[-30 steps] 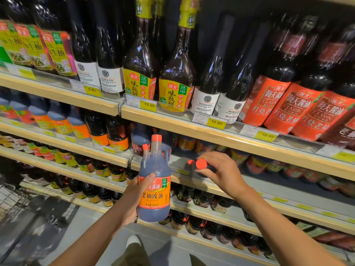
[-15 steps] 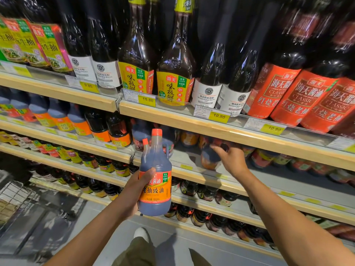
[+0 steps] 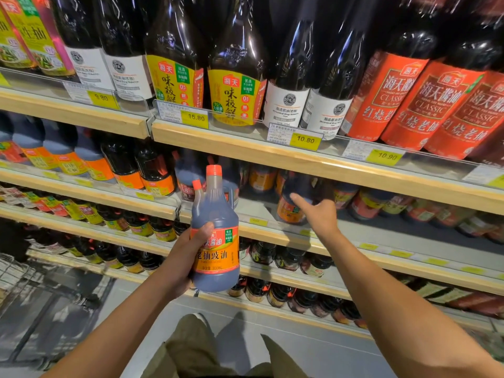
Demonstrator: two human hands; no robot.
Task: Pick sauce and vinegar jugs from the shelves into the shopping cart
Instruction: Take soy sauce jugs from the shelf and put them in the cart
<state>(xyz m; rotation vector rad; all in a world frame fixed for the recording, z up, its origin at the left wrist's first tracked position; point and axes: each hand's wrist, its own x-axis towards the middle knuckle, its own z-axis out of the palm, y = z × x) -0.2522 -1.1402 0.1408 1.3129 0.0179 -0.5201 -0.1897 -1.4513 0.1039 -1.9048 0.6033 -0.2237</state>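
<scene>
both forearms [image 3: 395,304] bare, no sleeves; olive-khaki trousers [image 3: 191,347] and a white shoe [image 3: 201,317] below.

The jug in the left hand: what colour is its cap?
Orange-red, clear in the head view: the jug cap.

In my left hand [image 3: 181,264] the dark plastic sauce jug [image 3: 215,236] has an orange label and a red-orange cap; the shelf's price tags [image 3: 305,139] are yellow.

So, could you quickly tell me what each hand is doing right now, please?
Left hand: closed around an orange-labelled soy sauce jug, held upright.
Right hand: open, holding nothing, fingers stretched toward a dark jug on the shelf.
</scene>
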